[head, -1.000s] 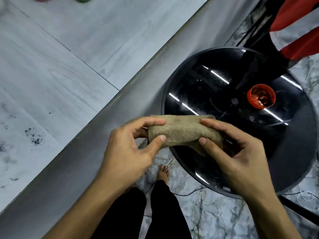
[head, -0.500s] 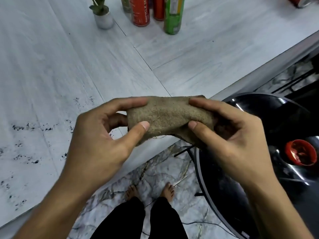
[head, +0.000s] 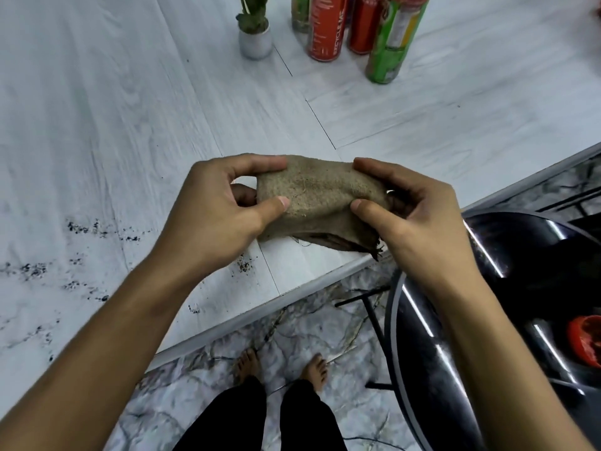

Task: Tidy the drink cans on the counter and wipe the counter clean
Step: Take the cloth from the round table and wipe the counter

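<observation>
Pinching a folded cloth (head: 320, 203) mid-frame, left hand (head: 211, 216) and right hand (head: 419, 222) grip its ends — a wide wipe might topple the cans (head: 328, 27) at top.

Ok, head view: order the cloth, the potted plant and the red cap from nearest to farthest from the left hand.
1. cloth, pinched by the left hand itself.
2. potted plant, ahead at the back of the counter.
3. red cap, far right, down on the black table.
</observation>
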